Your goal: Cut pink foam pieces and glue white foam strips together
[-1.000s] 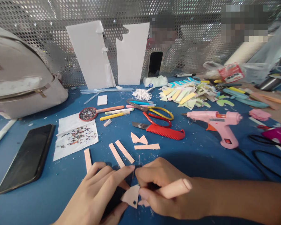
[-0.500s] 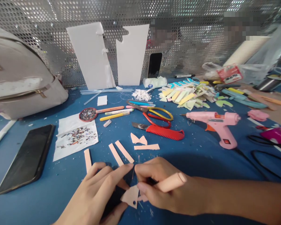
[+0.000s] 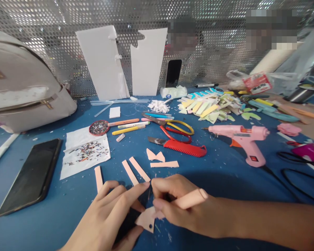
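Holding peach marker (image 3: 190, 199), holed piece (image 3: 146, 219)

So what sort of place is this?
Probably a craft workspace: a blue tabletop holds a pink glue gun, red-handled utility knife and a pile of pastel cut-offs.

The blue worktop (image 3: 75, 198) carries a pale backpack (image 3: 28, 87) at its left, with a dark phone (image 3: 28, 177) lying flat in front of it. Beside the phone lies white paper (image 3: 66, 167) scattered with small coloured bits. Near the middle lie markers (image 3: 128, 130), open scissors (image 3: 160, 122), a red-handled cutter (image 3: 184, 148) and, nearer the viewer, peach strips (image 3: 139, 168). A pink glue gun (image 3: 248, 130) lies on its side to the right, with a heap of pastel scraps (image 3: 209, 104) behind.
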Available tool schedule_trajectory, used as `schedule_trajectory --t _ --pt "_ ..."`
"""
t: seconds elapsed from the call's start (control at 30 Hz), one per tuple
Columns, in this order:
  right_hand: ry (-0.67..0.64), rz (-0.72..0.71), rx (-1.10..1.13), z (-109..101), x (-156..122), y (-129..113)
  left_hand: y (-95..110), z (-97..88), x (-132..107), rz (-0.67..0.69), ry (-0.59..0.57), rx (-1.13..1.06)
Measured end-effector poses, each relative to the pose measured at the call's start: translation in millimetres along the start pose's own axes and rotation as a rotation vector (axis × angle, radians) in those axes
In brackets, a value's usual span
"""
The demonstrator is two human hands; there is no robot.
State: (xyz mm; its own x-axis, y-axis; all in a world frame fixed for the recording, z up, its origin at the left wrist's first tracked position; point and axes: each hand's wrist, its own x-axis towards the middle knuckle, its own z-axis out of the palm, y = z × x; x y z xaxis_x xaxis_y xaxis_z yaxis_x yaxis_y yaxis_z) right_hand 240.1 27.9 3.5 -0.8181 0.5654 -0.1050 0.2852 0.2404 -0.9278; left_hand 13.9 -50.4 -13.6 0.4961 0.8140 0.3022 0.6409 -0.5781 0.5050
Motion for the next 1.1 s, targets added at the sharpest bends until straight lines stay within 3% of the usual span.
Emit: schedule_trajectory --t 1.1 --pt "-0.002 0.052 0.067 -1.9 1.6 0.5 0.5 0.8 -0.1 0.007 0.0 0.034"
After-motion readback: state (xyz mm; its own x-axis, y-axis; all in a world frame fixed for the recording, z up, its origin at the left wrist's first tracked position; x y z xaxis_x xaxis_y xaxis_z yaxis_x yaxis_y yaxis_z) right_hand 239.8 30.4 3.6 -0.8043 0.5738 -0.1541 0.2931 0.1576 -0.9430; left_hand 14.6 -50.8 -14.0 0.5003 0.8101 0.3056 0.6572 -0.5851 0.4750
